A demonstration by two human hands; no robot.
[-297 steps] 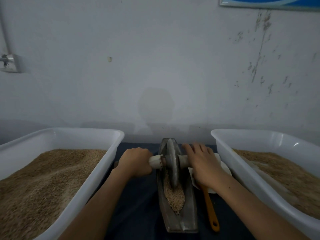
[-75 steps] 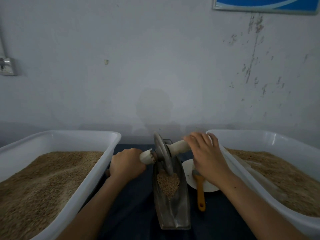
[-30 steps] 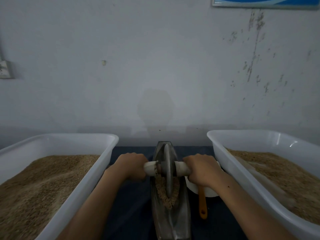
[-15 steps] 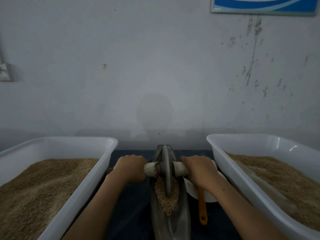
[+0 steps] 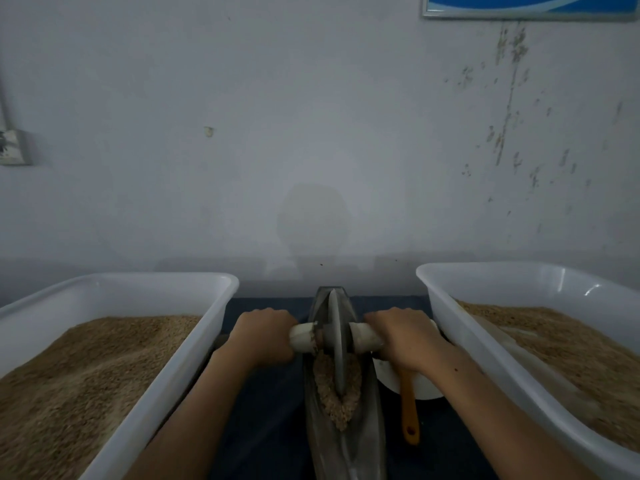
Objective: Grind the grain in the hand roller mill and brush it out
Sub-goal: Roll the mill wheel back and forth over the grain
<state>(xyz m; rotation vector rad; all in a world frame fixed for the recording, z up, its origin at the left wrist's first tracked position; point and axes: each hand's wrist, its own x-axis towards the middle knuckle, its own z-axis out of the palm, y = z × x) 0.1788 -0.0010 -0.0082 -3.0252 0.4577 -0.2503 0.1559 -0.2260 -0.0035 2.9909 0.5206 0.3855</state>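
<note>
The boat-shaped metal trough [image 5: 346,441] of the hand roller mill lies lengthwise on the dark table top [image 5: 273,427] and serves as the reference. Just right of the trough lies an orange brush handle [image 5: 409,410], its far end on a white dish [image 5: 424,388]. Inside the trough, grain [image 5: 332,393] is heaped around the upright roller disc [image 5: 337,341]. The left hand [image 5: 265,336] is curled around the axle handle [image 5: 303,337] left of the disc; the right hand [image 5: 405,336] grips the handle on the right. White tubs of grain flank the trough: left tub [image 5: 194,344], right tub [image 5: 460,327]. Beyond stands a grey wall [image 5: 311,133].
</note>
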